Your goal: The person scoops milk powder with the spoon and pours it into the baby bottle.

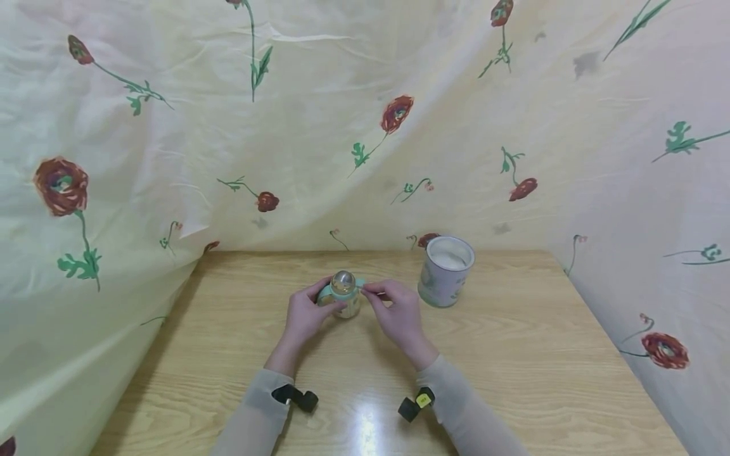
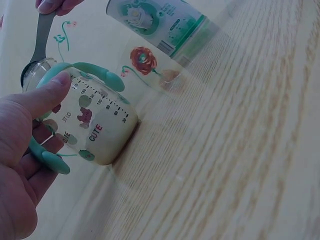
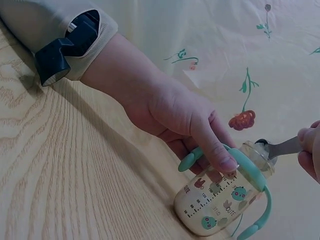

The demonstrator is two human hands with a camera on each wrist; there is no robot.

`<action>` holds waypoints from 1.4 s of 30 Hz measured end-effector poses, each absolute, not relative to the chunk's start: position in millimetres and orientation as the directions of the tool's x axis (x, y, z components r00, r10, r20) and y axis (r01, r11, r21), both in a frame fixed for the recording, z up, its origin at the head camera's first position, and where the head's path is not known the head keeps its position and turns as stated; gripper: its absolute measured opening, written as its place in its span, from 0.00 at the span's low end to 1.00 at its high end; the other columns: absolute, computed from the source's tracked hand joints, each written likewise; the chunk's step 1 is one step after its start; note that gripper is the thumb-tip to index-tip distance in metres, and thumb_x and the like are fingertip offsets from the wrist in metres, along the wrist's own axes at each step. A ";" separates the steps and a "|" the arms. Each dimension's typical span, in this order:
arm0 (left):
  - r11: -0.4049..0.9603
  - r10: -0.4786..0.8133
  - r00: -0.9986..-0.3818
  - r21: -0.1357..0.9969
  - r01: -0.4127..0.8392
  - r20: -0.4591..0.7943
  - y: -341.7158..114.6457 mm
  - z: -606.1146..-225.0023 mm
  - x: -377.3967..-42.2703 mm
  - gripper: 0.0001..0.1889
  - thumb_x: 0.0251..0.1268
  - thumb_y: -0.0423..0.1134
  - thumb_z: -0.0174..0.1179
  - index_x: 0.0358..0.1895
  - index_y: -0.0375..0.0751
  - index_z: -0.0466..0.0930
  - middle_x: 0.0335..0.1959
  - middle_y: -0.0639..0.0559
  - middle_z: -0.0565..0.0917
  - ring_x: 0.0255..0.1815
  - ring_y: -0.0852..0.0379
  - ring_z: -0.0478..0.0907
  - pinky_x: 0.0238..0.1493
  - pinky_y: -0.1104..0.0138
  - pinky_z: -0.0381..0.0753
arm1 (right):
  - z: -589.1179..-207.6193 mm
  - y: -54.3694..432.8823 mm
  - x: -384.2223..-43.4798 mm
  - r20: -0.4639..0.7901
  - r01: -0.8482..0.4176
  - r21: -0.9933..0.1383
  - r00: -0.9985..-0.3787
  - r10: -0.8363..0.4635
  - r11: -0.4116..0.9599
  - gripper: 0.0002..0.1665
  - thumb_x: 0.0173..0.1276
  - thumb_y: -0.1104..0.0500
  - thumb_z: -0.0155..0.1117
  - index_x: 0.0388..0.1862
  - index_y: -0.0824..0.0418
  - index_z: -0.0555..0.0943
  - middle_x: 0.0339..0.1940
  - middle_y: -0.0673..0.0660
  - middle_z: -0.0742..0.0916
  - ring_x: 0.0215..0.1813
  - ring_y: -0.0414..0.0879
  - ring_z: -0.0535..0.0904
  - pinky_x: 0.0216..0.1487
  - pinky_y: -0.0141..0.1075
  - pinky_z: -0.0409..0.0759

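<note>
A clear baby bottle (image 1: 348,309) with mint-green side handles stands on the table, its wall printed with small animals, "CUTE" and a measuring scale. Something pale fills its lower part, seen in the left wrist view. My left hand (image 1: 305,313) holds the bottle, thumb across the front and fingers behind, near the handle ring. The right hand (image 1: 396,310) pinches the end of a grey spoon (image 3: 287,146). That spoon's bowl lies at the bottle's open mouth, partly hidden by the rim in both wrist views.
A tall white-and-green printed can (image 1: 447,273), open at the top, stands behind and right of the hands. The wooden table (image 1: 513,354) meets a poppy-patterned cloth (image 1: 308,126) at the back and sides. Both sleeves carry black wrist devices.
</note>
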State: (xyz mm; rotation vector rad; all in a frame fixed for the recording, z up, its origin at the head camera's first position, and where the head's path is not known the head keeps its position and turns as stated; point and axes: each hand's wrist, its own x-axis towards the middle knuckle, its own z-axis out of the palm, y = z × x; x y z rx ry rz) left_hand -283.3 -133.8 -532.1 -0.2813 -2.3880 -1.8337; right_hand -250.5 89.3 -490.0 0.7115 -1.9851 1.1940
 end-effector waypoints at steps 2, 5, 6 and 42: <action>0.253 0.074 -0.976 0.943 0.217 0.205 -133.5 -531.3 -283.2 0.36 0.52 0.43 0.86 0.68 0.47 0.85 0.65 0.47 0.86 0.69 0.46 0.81 0.71 0.52 0.78 | -489.3 89.5 -250.3 0.788 -0.741 -0.521 -0.608 -0.095 0.423 0.09 0.63 0.75 0.78 0.38 0.65 0.89 0.37 0.60 0.93 0.37 0.52 0.91 0.40 0.31 0.90; 0.263 0.071 -0.975 0.939 0.222 0.211 -133.0 -530.5 -282.8 0.36 0.52 0.43 0.86 0.68 0.47 0.85 0.64 0.47 0.86 0.68 0.47 0.81 0.71 0.52 0.79 | -488.3 89.6 -249.9 0.785 -0.737 -0.523 -0.612 -0.094 0.428 0.09 0.62 0.75 0.79 0.38 0.65 0.89 0.37 0.59 0.93 0.37 0.52 0.91 0.40 0.31 0.90; 0.266 0.072 -0.974 0.937 0.226 0.214 -132.9 -530.3 -282.7 0.36 0.52 0.43 0.86 0.68 0.46 0.85 0.64 0.47 0.86 0.68 0.47 0.81 0.71 0.52 0.79 | -488.0 89.6 -250.0 0.786 -0.738 -0.522 -0.611 -0.094 0.428 0.09 0.62 0.75 0.78 0.38 0.65 0.89 0.37 0.60 0.93 0.37 0.52 0.91 0.40 0.31 0.90; 0.270 0.076 -0.976 0.938 0.216 0.203 -129.8 -527.3 -280.2 0.32 0.57 0.42 0.84 0.67 0.45 0.85 0.65 0.45 0.86 0.68 0.46 0.82 0.70 0.52 0.79 | -489.0 91.9 -249.7 0.828 -0.760 -0.436 -0.549 -0.116 0.483 0.11 0.60 0.76 0.79 0.39 0.65 0.89 0.37 0.59 0.93 0.36 0.50 0.91 0.40 0.33 0.90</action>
